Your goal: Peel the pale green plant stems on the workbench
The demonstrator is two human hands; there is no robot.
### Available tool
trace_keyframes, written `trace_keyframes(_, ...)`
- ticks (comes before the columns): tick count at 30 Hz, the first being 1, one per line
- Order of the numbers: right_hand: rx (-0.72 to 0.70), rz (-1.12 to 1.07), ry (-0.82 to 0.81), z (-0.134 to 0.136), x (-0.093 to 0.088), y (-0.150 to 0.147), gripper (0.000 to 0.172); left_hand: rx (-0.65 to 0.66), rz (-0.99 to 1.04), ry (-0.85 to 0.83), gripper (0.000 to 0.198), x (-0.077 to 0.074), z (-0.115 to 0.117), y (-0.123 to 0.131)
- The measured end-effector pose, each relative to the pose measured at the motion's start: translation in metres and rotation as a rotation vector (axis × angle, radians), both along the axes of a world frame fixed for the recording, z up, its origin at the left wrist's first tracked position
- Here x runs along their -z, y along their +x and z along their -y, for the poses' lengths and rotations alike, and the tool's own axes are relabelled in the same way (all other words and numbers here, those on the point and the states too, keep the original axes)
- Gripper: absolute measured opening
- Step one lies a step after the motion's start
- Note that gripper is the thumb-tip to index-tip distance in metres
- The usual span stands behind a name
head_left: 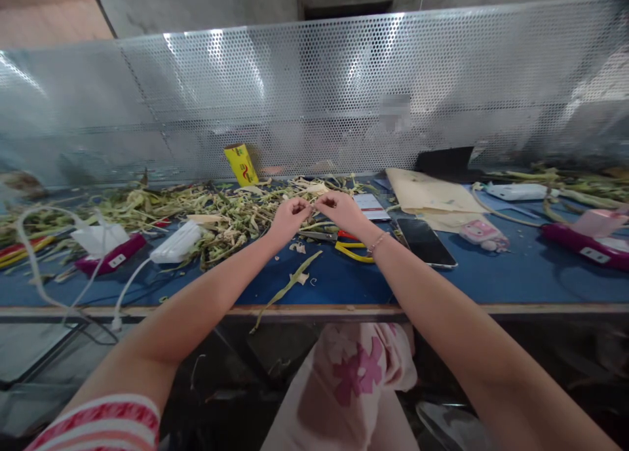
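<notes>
My left hand (292,216) and my right hand (339,208) meet above the middle of the table, fingertips nearly touching. Both are closed in a pinch. Whatever lies between the fingertips is too small to make out. Behind and to the left of them spreads a heap of dried green plant stalks and leaves (236,221). Below my right hand are scissors (317,236) and a yellow-handled tool (354,251), partly hidden by the wrist. A single long leaf strip (289,287) lies in front, hanging over the table's edge.
Right of my hands lie a dark phone (425,241), a lit phone (371,206), a brown paper sheet (435,192) and a pink case (484,235). Purple power strips (111,254) and a white power bank (177,242) with cables sit left. A yellow box (240,164) leans against the perforated metal panel (275,77).
</notes>
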State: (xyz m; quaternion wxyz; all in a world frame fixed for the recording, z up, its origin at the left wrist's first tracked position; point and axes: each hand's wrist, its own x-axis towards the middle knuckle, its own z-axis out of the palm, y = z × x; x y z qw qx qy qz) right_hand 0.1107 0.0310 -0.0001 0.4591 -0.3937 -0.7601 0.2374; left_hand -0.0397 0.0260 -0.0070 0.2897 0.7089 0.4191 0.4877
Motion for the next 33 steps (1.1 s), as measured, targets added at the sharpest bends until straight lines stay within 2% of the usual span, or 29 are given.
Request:
trace_keyframes(4,-0.053,-0.019,-0.064,-0.002,0.001,0.0,0.014,0.01,0.09,-0.054,0.018,-0.001,0.0,0.001)
trace_keyframes(7,-0.033,0.005,-0.061,-0.002,0.002,0.0,0.017,0.058,0.154,-0.099,0.02,0.002,-0.003,0.001)
trace_keyframes(11,-0.024,0.05,-0.048,-0.003,0.004,0.0,0.018,0.086,0.142,-0.107,0.021,0.006,-0.007,0.001)
trace_keyframes(17,-0.11,-0.168,-0.193,-0.002,0.003,-0.002,0.012,0.085,0.105,-0.055,0.02,0.009,-0.008,0.001)
trace_keyframes(21,-0.146,-0.228,-0.263,0.0,0.003,-0.004,0.013,0.084,0.12,-0.057,0.015,0.011,-0.009,0.001)
trace_keyframes(27,-0.179,-0.29,-0.262,-0.003,0.009,-0.008,0.013,0.182,0.252,-0.189,0.013,0.008,-0.008,0.001)
trace_keyframes(33,-0.224,-0.429,-0.258,-0.003,0.011,-0.01,0.018,0.223,0.295,-0.212,0.014,0.003,-0.005,0.001)
